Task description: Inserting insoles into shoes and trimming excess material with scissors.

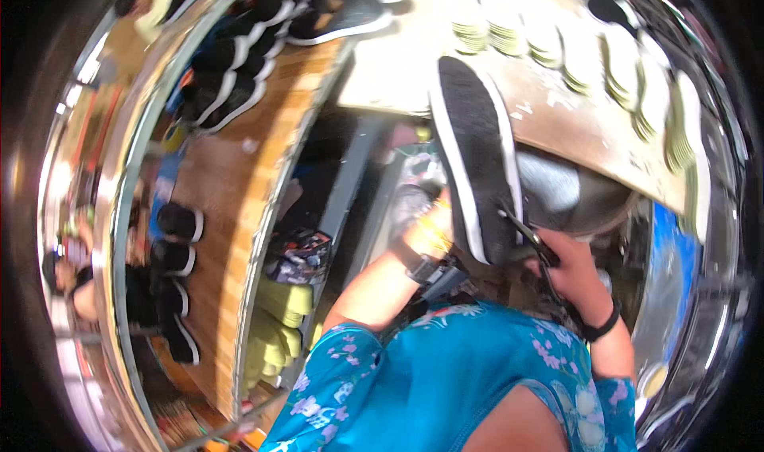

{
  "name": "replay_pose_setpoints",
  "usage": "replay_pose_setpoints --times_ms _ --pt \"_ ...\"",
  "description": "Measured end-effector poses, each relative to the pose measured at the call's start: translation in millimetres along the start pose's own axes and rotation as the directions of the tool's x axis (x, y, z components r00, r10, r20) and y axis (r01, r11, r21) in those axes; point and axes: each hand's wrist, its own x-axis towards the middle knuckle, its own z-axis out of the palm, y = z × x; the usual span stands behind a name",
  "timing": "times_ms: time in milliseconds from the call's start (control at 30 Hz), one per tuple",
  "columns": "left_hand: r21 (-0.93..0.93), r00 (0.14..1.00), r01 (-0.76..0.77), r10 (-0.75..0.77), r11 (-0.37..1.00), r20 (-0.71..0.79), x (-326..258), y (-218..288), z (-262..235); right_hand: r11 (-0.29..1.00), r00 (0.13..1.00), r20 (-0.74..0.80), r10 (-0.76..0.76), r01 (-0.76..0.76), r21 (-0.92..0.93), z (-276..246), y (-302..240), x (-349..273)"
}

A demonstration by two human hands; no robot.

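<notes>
A long black shoe [481,150] with a white sole edge is held up at the front of the work table. My left hand [434,225] grips it at its lower left side, with the fingers partly hidden behind it. In my right hand [569,265] is a dark tool that looks like a pair of scissors [525,231]. Its thin tip lies against the shoe's lower right edge. Motion blur hides whether the blades are apart.
Pale stacked soles [573,54] line the table [557,118] at the back right. Black shoes with white soles [239,70] sit on the wooden shelf [215,181] at left. Yellow-green pieces [274,333] lie below. Another person [72,285] is at far left.
</notes>
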Motion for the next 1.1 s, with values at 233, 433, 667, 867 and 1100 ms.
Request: replay_pose_setpoints --times_ms 233,433,667,867,1100 --pt "0.775 0.913 0.034 0.296 0.631 -0.281 -41 118 -63 0.932 0.973 0.120 0.197 -0.224 0.287 -1 10 27" --pt "-0.138 0.961 -0.214 0.183 0.967 -0.208 -105 143 -101 0.999 0.999 0.039 0.001 -0.003 0.052 23 -23 65" --pt "-0.433 0.996 -0.013 -0.028 0.901 -0.086 -91 77 -83 0.959 0.965 0.082 -0.250 0.258 -0.118 26 -66 75" --pt "-0.326 0.985 0.167 -0.170 0.930 0.020 -66 47 -79 0.894 0.949 0.121 -0.292 0.316 -0.319 15 -64 68" --pt "-0.261 0.998 -0.029 0.015 0.965 -0.056 -52 47 -53 0.957 0.959 0.150 -0.242 0.261 -0.126 15 -40 65"
